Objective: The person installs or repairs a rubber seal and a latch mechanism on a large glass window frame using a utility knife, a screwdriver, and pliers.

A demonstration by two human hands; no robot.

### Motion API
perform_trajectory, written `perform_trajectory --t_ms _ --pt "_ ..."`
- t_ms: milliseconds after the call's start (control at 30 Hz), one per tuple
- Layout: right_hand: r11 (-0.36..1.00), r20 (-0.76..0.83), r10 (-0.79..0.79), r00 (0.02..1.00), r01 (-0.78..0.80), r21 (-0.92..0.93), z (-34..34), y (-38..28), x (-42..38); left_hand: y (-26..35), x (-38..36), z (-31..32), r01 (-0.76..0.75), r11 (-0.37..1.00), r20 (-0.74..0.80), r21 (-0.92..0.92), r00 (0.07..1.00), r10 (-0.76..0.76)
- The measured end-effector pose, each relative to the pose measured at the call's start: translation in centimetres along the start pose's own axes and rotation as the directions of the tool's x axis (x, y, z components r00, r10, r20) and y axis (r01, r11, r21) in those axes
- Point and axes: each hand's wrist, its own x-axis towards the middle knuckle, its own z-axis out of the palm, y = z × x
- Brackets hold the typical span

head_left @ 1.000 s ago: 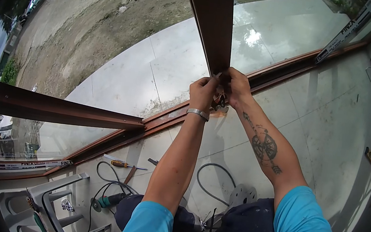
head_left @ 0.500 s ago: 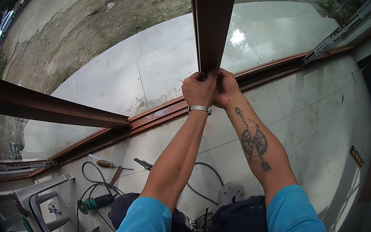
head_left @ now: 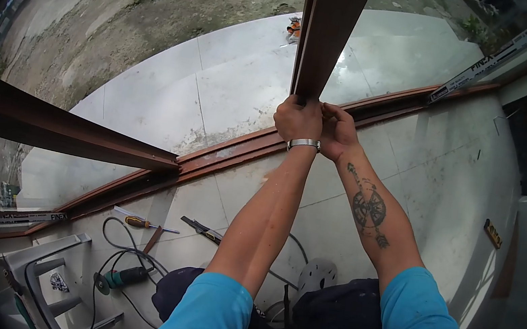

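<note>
A brown upright frame post (head_left: pixel 332 35) comes down from the top of the view to the brown floor track (head_left: pixel 226 162). My left hand (head_left: pixel 298 121), with a metal-banded watch at the wrist, is closed around the post's lower end. Close beside it, my right hand (head_left: pixel 339 135) has its fingers curled at the right edge of the same end. The fingertips of both hands are partly hidden, and the very bottom of the post is behind them.
A second brown post (head_left: pixel 71 129) meets the track at left. On the tiled floor lie a screwdriver (head_left: pixel 139 221), a black-handled tool (head_left: pixel 201 229), an angle grinder (head_left: pixel 124 278) and its cable. A grey plastic stool (head_left: pixel 47 268) stands lower left; a yellow level (head_left: pixel 492 234) is at right.
The view has shifted, so the post and both hands appear farther right, with the post leaning more. An orange object now shows beside the post. Both hands stay at its lower end.
</note>
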Motion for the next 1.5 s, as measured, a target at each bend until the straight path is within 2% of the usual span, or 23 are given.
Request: perform_trajectory --t_ms 67,100,133,200,333,400,433,500,633,833,900,1000,1067,1133,1200,1267,1333,1433,1500 --pt "0.981 0.017 -0.009 1.000 0.005 0.194 -0.7 -1.8 0.3 -0.6 0.1 0.5 0.019 1.000 -0.016 -0.008 1.000 -0.019" --pt "0.993 0.002 0.050 0.999 -0.049 0.107 -0.7 -2.2 1.0 -0.6 0.0 0.4 -0.001 1.000 -0.023 -0.003 1.000 0.001" --pt "0.993 0.002 0.046 0.999 -0.046 0.106 -0.9 -2.4 1.6 -0.5 -0.2 0.4 -0.024 1.000 -0.024 0.004 0.999 0.024" --pt "0.972 0.060 0.223 0.973 -0.227 0.065 -0.3 -2.4 2.3 -0.4 -0.2 0.3 -0.020 1.000 -0.023 -0.004 1.000 0.020" --pt "0.981 0.021 0.179 0.984 -0.180 0.072 1.3 -1.3 2.7 -0.7 -0.3 -0.1 -0.002 0.999 -0.015 -0.038 1.000 0.001" --pt "0.985 -0.064 0.132 0.989 -0.124 0.121 1.3 -1.1 3.2 -1.0 -0.4 0.1 0.001 0.998 -0.016 -0.067 1.000 -0.002" --pt "0.985 -0.066 0.136 0.989 -0.128 0.116 1.1 -0.7 3.4 -1.2 -0.5 0.0 0.004 0.996 -0.017 -0.089 1.000 -0.005" --pt "0.995 -0.093 0.047 0.995 -0.039 0.088 1.2 -0.1 3.5 -1.7 -0.8 -0.1 0.010 0.994 -0.031 -0.113 0.999 -0.013" --pt "0.999 -0.125 0.034 0.992 -0.029 0.043 1.1 0.4 2.9 -2.9 -1.0 -0.2 -0.011 0.985 -0.051 -0.170 0.999 0.002" --pt "0.999 -0.197 0.010 0.980 -0.016 -0.031 -0.5 1.2 2.8 -3.6 -1.3 -1.5 -0.033 0.992 0.037 -0.123 0.999 0.038" --pt "0.983 -0.217 0.006 0.976 -0.045 -0.176 -0.7 1.0 2.1 -3.8 -1.3 -1.8 -0.034 0.995 0.064 -0.098 0.997 0.040" --pt "0.973 -0.248 -0.030 0.968 -0.029 -0.231 0.0 0.7 1.5 -4.1 -1.5 -2.3 -0.041 0.996 0.097 -0.078 0.994 0.049" --pt "0.969 -0.224 -0.019 0.974 -0.037 -0.245 1.1 -0.4 0.9 -4.2 -1.3 -2.4 -0.047 0.995 0.097 -0.091 0.994 0.055" --pt "0.966 -0.208 -0.007 0.978 -0.048 -0.255 1.6 -0.8 0.7 -4.1 -1.5 -2.5 0.009 0.995 0.137 -0.102 0.991 0.005" --pt "0.933 -0.267 -0.075 0.961 -0.027 -0.359 1.9 -0.7 0.9 -4.5 -1.4 -2.3 0.008 0.997 0.146 -0.081 0.989 0.004" --pt "0.932 -0.255 -0.104 0.961 0.004 -0.362 0.4 -0.1 2.5 -4.4 -1.3 -2.2 0.000 0.998 0.154 -0.060 0.988 0.010" --pt "0.896 -0.198 -0.161 0.967 0.059 -0.441 -0.2 0.3 2.8 -4.4 -1.4 -2.6 -0.003 1.000 0.185 -0.019 0.983 0.006" --pt "0.906 -0.226 -0.221 0.949 0.114 -0.408 -0.6 1.5 2.1 -4.7 -2.0 -2.8 0.043 0.998 0.199 0.039 0.979 -0.050" --pt "0.903 -0.222 -0.223 0.949 0.115 -0.414 -0.8 2.2 1.4 -5.4 -2.8 -2.9 0.009 0.999 0.187 0.054 0.982 -0.018"
